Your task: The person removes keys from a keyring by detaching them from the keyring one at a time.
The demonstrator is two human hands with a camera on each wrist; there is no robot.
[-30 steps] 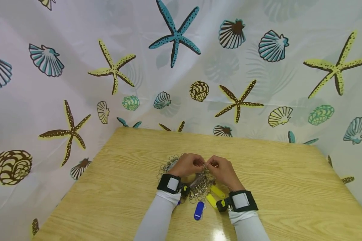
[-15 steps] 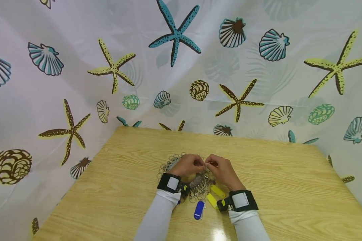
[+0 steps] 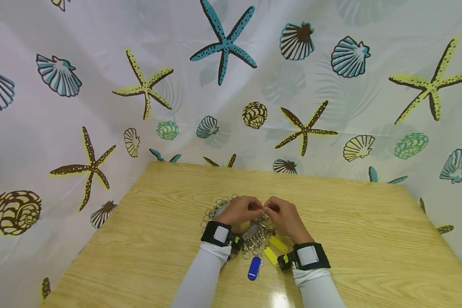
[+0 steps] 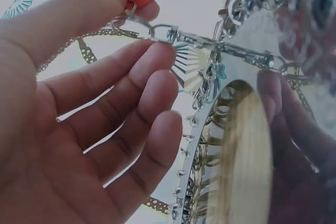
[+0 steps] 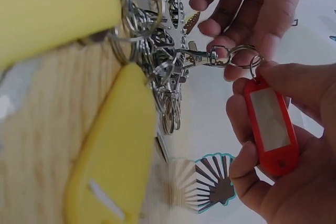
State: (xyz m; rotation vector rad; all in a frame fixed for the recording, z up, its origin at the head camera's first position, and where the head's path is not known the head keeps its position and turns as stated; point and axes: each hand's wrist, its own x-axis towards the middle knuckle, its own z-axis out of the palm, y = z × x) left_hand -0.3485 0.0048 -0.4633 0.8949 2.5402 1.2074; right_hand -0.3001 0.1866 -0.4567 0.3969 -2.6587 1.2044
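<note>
In the right wrist view my right hand (image 5: 310,114) grips a red key tag (image 5: 271,124) with a pale label window. The tag's small ring meets the split ring (image 5: 242,56) of a silver snap hook (image 5: 202,57). My left hand (image 4: 105,87) pinches that split ring between thumb and index finger, its other fingers loosely bent. The snap hook hangs on the edge of a shiny metal plate (image 4: 241,35) lined with several such hooks. From the head view, both hands (image 3: 286,217) meet at the fingertips over the plate; the red tag cannot be made out there.
Two yellow key tags (image 3: 278,244) lie by the right wrist, with a blue key tag (image 3: 254,268) nearer the front. Several rings and hooks (image 3: 254,244) fan out around the plate on the wooden table (image 3: 369,239). A patterned curtain (image 3: 231,107) stands behind.
Both hands stay nearly in place over the plate. The fingertips have shifted very slightly to the right, and the right fingers now sit closer against the left ones.
</note>
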